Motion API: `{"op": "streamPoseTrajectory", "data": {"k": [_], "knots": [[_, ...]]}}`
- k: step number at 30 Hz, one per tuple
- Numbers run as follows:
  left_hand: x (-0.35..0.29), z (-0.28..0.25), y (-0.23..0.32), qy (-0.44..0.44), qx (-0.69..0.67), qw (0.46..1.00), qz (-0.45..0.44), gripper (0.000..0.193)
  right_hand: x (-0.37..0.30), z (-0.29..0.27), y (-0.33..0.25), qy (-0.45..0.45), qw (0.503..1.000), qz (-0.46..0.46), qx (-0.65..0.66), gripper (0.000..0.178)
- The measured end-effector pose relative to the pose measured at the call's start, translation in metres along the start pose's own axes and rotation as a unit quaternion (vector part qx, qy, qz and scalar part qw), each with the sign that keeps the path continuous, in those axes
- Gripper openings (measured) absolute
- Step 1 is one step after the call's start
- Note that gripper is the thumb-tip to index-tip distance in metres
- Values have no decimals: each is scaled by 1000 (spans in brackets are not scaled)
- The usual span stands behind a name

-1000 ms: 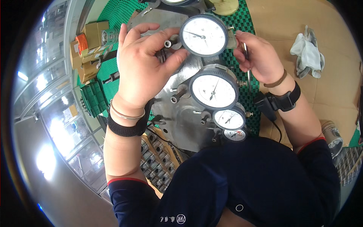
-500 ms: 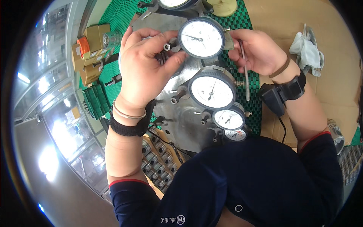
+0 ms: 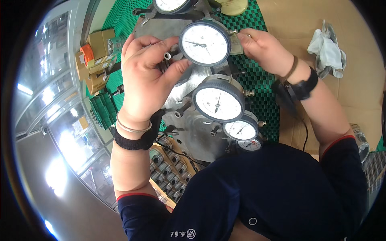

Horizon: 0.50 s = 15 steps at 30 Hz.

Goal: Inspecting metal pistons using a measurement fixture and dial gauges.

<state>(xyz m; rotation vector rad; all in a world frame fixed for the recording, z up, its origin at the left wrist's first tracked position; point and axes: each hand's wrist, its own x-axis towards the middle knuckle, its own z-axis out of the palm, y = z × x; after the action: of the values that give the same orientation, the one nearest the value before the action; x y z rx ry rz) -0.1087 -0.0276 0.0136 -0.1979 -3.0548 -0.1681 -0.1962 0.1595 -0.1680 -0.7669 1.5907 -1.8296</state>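
My left hand [image 3: 146, 74] is curled around a round metal part [image 3: 184, 77], mostly hidden under its fingers, beside a dial gauge [image 3: 204, 43] with a white face and black rim. The gauge's needle points left. My right hand [image 3: 261, 50] is closed on a thin metal rod [image 3: 249, 35], of which only a small end shows. Its fingertips are at the gauge's right side, near a small brass-coloured fitting [image 3: 233, 31]. Closer to me, a second dial gauge [image 3: 219, 98] has its needle pointing up. The gauges are mounted over a grey metal plate [image 3: 193, 134].
Smaller dial gauges [image 3: 240, 130] stand near my body, and another gauge [image 3: 171, 3] is at the far edge. A box of metal cylinders [image 3: 171, 176] lies below left. Cardboard boxes [image 3: 96, 80] and a green bin [image 3: 103, 109] stand left. White gloves [image 3: 325, 50] lie on cardboard at right.
My right hand has turned and closed; the rod that hung down from it now shows only its end. The gauges appear shifted slightly left and down. My left hand keeps its grip.
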Motion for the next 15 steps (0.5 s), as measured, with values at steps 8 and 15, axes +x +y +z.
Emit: {"op": "streamPoseTrajectory", "data": {"k": [8,15], "knots": [[-7,1,-7,7,-50,999,-8,37,4,-5,-6,-78,991,103,20,37],[-9,1,-10,21,-74,997,-10,37,2,-11,1,-18,952,142,269,29]]}}
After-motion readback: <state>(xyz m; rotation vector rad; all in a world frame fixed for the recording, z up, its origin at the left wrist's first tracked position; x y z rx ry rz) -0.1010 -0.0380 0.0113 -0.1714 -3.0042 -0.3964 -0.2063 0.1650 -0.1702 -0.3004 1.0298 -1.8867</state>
